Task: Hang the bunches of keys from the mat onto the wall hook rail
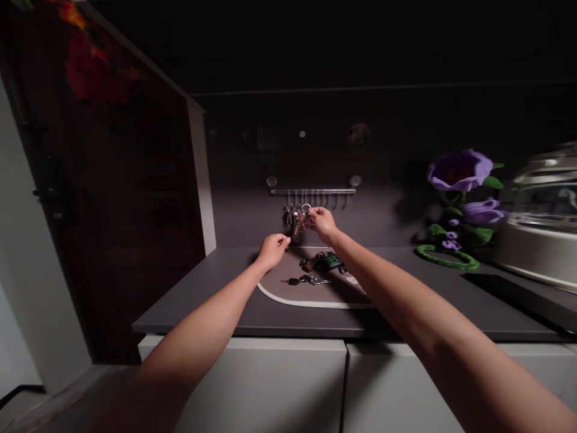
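Observation:
My right hand (323,222) pinches a metal key ring (306,207) just below the hooks of a wall rail (315,191). A brownish keychain charm (298,228) and keys hang by this ring. Lower and to the left, my left hand (273,250) is closed, thumb and fingers pressed together close to the charm; whether anything is between them is hidden. Another bunch of keys (289,213) hangs at the rail's left end. Below, on a rounded mat (274,288) with a white rim, lie a black key fob with green marks (331,261) and a row of keys (309,280).
Purple crocheted flowers (460,171) with a green ring base (446,257) stand at the right. Beside them are a glass-and-cream appliance (541,234) and a flat black object (518,299). White cabinet fronts (265,385) are under the dark counter (189,300). A dark door (112,228) is at the left.

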`<control>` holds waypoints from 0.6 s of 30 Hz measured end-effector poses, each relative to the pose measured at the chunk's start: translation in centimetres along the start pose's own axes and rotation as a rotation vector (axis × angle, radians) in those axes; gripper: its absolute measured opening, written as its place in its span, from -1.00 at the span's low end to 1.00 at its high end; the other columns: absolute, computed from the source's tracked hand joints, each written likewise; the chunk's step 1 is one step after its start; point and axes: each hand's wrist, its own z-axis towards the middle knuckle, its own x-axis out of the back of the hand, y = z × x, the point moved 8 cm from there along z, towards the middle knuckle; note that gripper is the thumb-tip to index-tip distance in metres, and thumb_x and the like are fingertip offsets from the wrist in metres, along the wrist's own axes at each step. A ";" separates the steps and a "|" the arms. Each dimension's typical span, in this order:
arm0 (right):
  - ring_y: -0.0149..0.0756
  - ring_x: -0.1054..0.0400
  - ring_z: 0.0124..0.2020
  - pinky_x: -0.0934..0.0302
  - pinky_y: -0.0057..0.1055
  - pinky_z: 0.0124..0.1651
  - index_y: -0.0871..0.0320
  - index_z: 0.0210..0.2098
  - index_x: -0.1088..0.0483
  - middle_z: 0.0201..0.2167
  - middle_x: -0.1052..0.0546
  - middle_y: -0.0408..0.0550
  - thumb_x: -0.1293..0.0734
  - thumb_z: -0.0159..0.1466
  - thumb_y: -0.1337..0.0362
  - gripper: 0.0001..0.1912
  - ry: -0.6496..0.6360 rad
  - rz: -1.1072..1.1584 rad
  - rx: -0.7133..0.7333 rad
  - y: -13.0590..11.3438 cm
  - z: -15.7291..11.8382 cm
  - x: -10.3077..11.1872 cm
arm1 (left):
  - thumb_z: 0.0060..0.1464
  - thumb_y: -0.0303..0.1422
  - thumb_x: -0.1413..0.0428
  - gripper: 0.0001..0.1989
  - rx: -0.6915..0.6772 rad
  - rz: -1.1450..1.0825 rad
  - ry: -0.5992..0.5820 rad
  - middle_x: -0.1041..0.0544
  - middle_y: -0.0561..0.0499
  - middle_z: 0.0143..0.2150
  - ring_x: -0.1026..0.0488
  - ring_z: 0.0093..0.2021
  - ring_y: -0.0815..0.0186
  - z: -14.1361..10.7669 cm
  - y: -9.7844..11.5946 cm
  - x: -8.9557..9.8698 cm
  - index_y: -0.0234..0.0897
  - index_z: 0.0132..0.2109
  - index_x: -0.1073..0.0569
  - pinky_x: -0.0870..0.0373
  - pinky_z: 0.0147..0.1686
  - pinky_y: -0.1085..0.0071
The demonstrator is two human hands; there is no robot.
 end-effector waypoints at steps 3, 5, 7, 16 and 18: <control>-0.49 -0.26 -0.63 -0.27 -0.46 -0.46 0.20 -0.56 -0.21 -0.62 -0.40 -0.14 -0.18 0.13 0.48 -0.84 0.017 0.018 -0.011 -0.3 1.1 -0.4 | 0.04 -0.35 0.01 -0.77 -0.061 0.075 0.007 -0.46 0.01 -0.50 -0.33 -0.44 0.39 0.0 0.5 -0.1 -0.36 -0.46 -0.46 -0.19 -0.38 0.49; -0.50 -0.27 -0.63 -0.27 -0.48 -0.45 0.21 -0.57 -0.24 -0.62 -0.42 -0.12 -0.17 0.10 0.53 -0.82 0.032 0.044 -0.027 -0.4 1.6 -0.7 | 0.05 -0.35 0.01 -0.77 -0.064 0.089 0.008 -0.46 0.01 -0.50 -0.33 -0.44 0.40 0.0 0.5 -0.1 -0.36 -0.45 -0.46 -0.19 -0.38 0.49; -0.51 -0.26 -0.64 -0.26 -0.50 -0.46 0.23 -0.59 -0.26 -0.64 -0.42 -0.13 -0.16 0.09 0.56 -0.80 0.054 0.057 -0.043 -0.2 2.1 -1.0 | 0.05 -0.35 0.01 -0.77 -0.061 0.088 0.009 -0.46 0.01 -0.50 -0.33 -0.44 0.40 0.1 0.4 -0.2 -0.36 -0.45 -0.47 -0.19 -0.38 0.49; -0.50 -0.27 -0.66 -0.27 -0.52 -0.51 0.26 -0.56 -0.29 -0.69 -0.39 -0.14 -0.13 0.10 0.59 -0.78 0.111 0.156 -0.076 0.9 3.6 -1.5 | 0.04 -0.37 0.00 -0.78 -0.029 0.049 0.022 -0.44 0.04 -0.53 -0.32 -0.46 0.41 0.1 0.1 0.0 -0.36 -0.47 -0.45 -0.19 -0.39 0.50; -0.50 -0.28 -0.66 -0.28 -0.52 -0.51 0.26 -0.55 -0.29 -0.70 -0.39 -0.13 -0.12 0.11 0.58 -0.78 0.123 0.176 -0.084 1.0 3.7 -1.6 | 0.04 -0.37 0.00 -0.78 -0.027 0.039 0.022 -0.44 0.04 -0.53 -0.32 -0.47 0.41 0.1 0.1 0.0 -0.35 -0.47 -0.45 -0.18 -0.40 0.50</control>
